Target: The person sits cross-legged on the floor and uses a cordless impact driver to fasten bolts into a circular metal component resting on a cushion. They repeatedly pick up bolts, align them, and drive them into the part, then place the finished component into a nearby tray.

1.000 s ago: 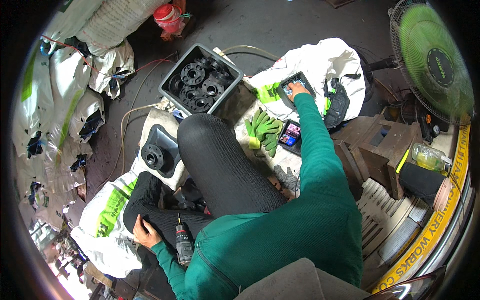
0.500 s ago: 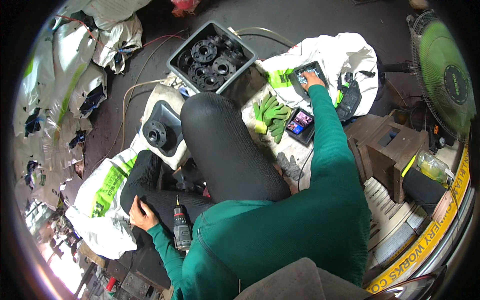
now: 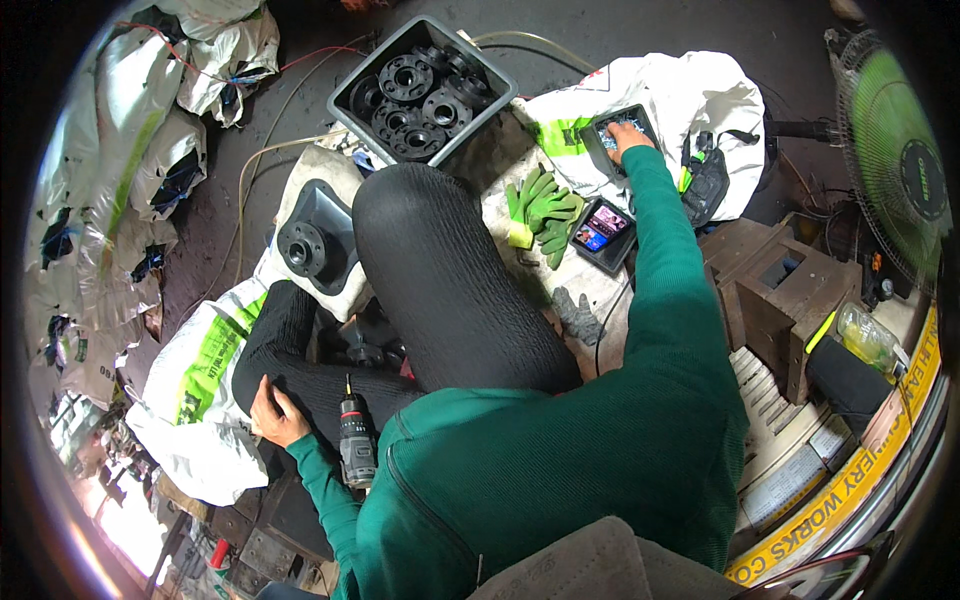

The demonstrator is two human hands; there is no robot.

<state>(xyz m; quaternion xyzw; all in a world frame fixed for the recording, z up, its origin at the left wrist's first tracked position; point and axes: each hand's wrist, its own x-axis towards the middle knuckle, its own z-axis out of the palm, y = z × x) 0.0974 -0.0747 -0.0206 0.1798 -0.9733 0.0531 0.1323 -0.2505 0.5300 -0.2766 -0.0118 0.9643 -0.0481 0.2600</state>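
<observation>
So the right hand was down in the small dark tray, over on the white sack to the right, in among a pile of little bluish pieces. Fingertips were buried, so I couldn't tell how far they were curled or if they had hold of anything. Left hand was just parked by the left knee, loosely open, fingers a bit bent, nothing in it that I could see

What'd worry me: that sack looked soft and lumpy, so pressing on one edge of the tray could tip it and scatter the pieces. The power drill lay loose in the lap with its bit pointing away from the body and neither hand on it, so a shift of the legs might roll it off. And the black flanged part sat on the grey flared holder right beside the raised knee, so one careless swing of the leg could probably knock it
</observation>
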